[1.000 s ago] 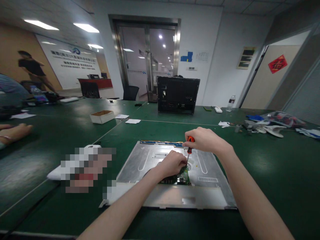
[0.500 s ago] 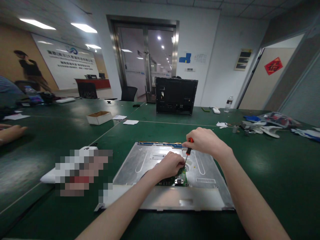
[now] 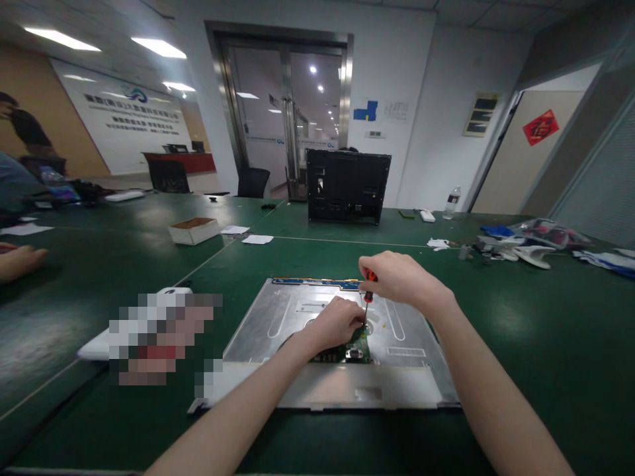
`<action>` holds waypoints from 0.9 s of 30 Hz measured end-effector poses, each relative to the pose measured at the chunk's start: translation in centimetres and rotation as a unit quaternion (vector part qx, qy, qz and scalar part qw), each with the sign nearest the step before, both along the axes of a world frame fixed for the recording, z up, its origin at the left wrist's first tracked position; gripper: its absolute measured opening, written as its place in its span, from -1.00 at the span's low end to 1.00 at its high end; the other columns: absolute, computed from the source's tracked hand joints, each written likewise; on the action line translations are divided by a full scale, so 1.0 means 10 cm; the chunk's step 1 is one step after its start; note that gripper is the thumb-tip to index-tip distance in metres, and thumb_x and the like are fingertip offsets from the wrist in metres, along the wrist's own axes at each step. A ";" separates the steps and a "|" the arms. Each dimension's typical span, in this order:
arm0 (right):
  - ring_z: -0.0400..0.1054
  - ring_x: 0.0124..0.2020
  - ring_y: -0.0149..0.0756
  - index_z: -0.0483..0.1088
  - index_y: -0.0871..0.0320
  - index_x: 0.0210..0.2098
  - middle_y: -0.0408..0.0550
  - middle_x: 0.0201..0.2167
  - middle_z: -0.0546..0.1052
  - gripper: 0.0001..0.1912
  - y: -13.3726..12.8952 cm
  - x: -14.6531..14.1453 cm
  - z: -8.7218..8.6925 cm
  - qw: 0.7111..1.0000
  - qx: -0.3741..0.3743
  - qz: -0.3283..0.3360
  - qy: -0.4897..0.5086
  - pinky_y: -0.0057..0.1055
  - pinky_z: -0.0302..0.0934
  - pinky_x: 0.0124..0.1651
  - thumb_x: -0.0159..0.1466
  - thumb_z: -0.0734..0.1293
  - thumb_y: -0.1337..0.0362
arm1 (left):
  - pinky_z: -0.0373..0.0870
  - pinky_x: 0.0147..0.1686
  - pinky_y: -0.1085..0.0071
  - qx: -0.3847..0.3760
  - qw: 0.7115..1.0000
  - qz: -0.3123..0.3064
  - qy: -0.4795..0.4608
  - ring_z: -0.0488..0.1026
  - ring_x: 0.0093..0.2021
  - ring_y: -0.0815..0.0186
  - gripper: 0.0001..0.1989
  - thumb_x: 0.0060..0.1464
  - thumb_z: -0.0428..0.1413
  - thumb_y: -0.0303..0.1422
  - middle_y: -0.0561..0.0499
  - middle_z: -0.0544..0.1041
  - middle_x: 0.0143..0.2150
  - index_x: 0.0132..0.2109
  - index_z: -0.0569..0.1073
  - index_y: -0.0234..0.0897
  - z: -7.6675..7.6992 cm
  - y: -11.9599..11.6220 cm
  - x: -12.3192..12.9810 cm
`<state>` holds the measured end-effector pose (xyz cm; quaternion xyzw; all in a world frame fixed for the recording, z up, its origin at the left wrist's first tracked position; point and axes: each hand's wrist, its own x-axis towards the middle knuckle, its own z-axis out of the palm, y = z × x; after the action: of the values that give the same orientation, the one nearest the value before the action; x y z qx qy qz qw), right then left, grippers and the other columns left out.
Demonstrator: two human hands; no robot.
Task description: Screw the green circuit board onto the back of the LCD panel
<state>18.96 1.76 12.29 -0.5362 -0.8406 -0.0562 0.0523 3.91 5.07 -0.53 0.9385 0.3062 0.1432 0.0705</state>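
Note:
A silver metal panel (image 3: 407,387) lies flat on the green table, with a blue circuit strip (image 3: 317,284) along its far edge and a green circuit board (image 3: 361,350) near its middle. My right hand (image 3: 391,274) is closed around the handle of a red and black screwdriver (image 3: 368,294), whose shaft points down at the board's far right corner. Beside the tip, my left hand (image 3: 342,320) rests over the board with its fingers pressed together. What those fingers hold, if anything, is hidden. My left forearm covers part of the panel.
Beyond the panel stands a black monitor housing (image 3: 347,188). An open white box (image 3: 194,231) and papers lie at the back left. A partly blurred white object (image 3: 96,344) is at left, near another person's hand (image 3: 22,263). Gloves (image 3: 533,256) and a bottle (image 3: 451,203) are at right.
My right hand has shifted slightly left, and the screwdriver stands more upright. The camera view has moved a little. A person in the background at far left has moved left.

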 end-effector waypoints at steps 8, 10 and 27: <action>0.34 -0.34 -0.28 0.38 0.11 -0.31 -0.06 -0.31 0.52 -0.88 -0.02 -0.08 -0.02 0.997 -0.045 0.049 0.032 -0.43 -0.05 -0.45 0.14 0.30 0.26 | 0.25 -0.35 0.46 -0.002 1.000 0.004 -0.006 0.48 -0.36 0.26 -0.84 0.00 0.08 -0.56 -0.01 0.57 -0.41 -0.42 0.53 -0.29 0.00 -0.01 0.00; 0.33 -0.34 -0.30 0.35 0.11 -0.25 -0.07 -0.29 0.52 -0.81 -0.05 -0.07 -0.01 0.995 -0.061 0.068 0.040 -0.44 -0.04 -0.44 0.11 0.27 0.36 | 0.26 -0.34 0.46 -0.003 1.000 0.002 -0.008 0.48 -0.34 0.26 -0.83 -0.01 0.08 -0.56 0.00 0.58 -0.40 -0.42 0.53 -0.28 0.00 -0.01 0.00; 0.28 -0.40 -0.32 0.28 0.11 -0.24 -0.07 -0.31 0.48 -0.78 -0.08 0.03 0.01 0.996 -0.052 0.069 0.028 -0.44 -0.09 -0.48 0.09 0.29 0.27 | 0.22 -0.36 0.46 -0.007 1.000 0.003 -0.001 0.46 -0.35 0.27 -0.83 0.01 0.07 -0.57 0.00 0.57 -0.40 -0.40 0.53 -0.30 0.05 -0.04 0.00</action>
<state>19.27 0.95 12.41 -0.4805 -0.8755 0.0066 0.0519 3.92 4.64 0.00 0.9368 0.3102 0.1425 0.0765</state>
